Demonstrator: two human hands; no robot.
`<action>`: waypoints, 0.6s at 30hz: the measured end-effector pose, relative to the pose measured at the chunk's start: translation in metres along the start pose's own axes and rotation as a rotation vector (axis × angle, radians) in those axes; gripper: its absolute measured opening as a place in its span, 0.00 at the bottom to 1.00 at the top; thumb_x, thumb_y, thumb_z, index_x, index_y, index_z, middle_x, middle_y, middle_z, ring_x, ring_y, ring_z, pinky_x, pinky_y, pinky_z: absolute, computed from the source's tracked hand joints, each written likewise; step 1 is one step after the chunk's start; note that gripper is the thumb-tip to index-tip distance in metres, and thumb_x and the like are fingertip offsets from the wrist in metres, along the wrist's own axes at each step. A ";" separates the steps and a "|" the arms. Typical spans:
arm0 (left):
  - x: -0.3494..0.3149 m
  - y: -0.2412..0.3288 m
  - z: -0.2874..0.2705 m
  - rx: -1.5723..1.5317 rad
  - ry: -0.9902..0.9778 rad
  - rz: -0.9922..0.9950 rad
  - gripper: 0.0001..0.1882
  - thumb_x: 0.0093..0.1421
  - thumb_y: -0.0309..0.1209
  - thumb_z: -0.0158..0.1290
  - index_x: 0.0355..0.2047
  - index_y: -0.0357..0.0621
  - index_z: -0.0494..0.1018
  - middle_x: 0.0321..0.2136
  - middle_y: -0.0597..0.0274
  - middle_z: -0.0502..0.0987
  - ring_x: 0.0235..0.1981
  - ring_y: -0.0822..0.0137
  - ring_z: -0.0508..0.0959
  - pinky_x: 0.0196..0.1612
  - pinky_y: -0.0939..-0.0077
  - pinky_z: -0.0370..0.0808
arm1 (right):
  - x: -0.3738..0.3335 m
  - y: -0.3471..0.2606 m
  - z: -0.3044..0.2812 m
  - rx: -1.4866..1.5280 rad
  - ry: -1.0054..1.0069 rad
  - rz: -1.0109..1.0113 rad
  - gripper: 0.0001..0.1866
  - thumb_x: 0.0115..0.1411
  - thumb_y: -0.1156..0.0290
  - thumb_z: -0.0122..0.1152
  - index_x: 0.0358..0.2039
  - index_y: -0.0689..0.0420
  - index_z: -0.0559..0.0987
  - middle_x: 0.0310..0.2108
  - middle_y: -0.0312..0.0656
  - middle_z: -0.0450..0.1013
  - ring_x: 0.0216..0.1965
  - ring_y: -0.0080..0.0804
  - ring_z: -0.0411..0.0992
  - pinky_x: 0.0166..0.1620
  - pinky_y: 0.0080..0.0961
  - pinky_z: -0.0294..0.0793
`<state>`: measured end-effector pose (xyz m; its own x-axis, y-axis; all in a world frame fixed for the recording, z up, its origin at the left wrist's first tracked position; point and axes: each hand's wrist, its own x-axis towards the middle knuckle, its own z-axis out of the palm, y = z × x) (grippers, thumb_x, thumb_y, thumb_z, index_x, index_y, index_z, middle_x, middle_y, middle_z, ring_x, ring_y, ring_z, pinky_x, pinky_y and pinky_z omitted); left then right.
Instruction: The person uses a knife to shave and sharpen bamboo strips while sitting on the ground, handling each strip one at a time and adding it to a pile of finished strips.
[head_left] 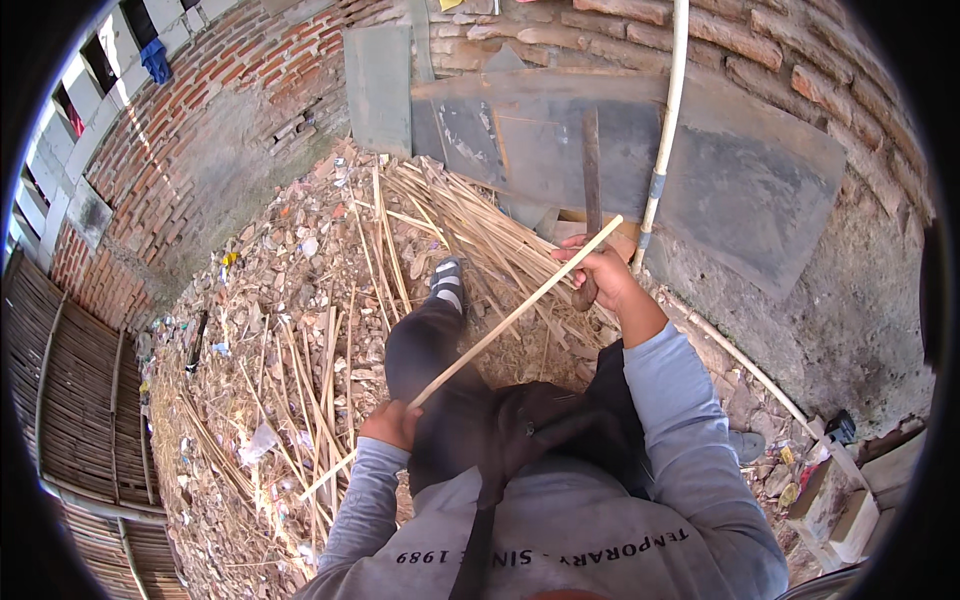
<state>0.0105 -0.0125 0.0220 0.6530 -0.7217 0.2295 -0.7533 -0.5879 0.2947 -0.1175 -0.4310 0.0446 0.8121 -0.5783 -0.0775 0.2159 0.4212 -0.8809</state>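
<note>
A long, pale bamboo strip (510, 322) slants across my lap, from the lower left up to the right. My left hand (390, 426) is closed around its lower part, by my left thigh, and the tail end sticks out behind the fist. Farther forward on the right, my right hand (603, 275) is closed around the handle of a machete (592, 170), whose dark blade points away from me. The strip's far end crosses at the right hand, against or just over the blade's base; exact contact is hidden. Some right fingers are hidden too.
Beyond my feet lies a heap of split bamboo strips (470, 215), with more strips (325, 370) on the rubble at left. A pale pole (668, 120) stands close to my right hand. Grey sheets (745, 170) lean on the brick wall; a wooden frame (840, 505) sits at lower right.
</note>
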 end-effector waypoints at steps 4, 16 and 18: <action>-0.004 -0.004 -0.002 -0.031 -0.046 -0.039 0.14 0.57 0.39 0.57 0.25 0.41 0.72 0.24 0.45 0.76 0.27 0.42 0.77 0.30 0.52 0.74 | -0.008 -0.007 0.005 0.180 -0.079 0.106 0.17 0.53 0.81 0.55 0.45 0.61 0.72 0.40 0.49 0.77 0.19 0.20 0.63 0.24 0.19 0.68; -0.010 -0.011 -0.009 0.055 -0.240 -0.148 0.21 0.59 0.48 0.52 0.29 0.40 0.77 0.24 0.44 0.77 0.29 0.45 0.78 0.34 0.57 0.76 | -0.002 -0.007 0.007 0.435 -0.009 0.055 0.14 0.54 0.76 0.56 0.43 0.56 0.71 0.42 0.41 0.72 0.21 0.17 0.62 0.28 0.22 0.68; -0.005 -0.002 -0.021 0.039 -0.343 -0.208 0.20 0.58 0.45 0.55 0.32 0.38 0.77 0.26 0.45 0.78 0.29 0.47 0.79 0.35 0.59 0.76 | 0.002 -0.002 0.008 0.471 0.001 0.015 0.13 0.55 0.75 0.57 0.41 0.56 0.71 0.38 0.39 0.72 0.22 0.17 0.63 0.29 0.22 0.69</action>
<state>0.0103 0.0003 0.0399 0.7330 -0.6621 -0.1562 -0.6144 -0.7429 0.2657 -0.1118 -0.4270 0.0497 0.8165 -0.5705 -0.0891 0.4272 0.7006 -0.5716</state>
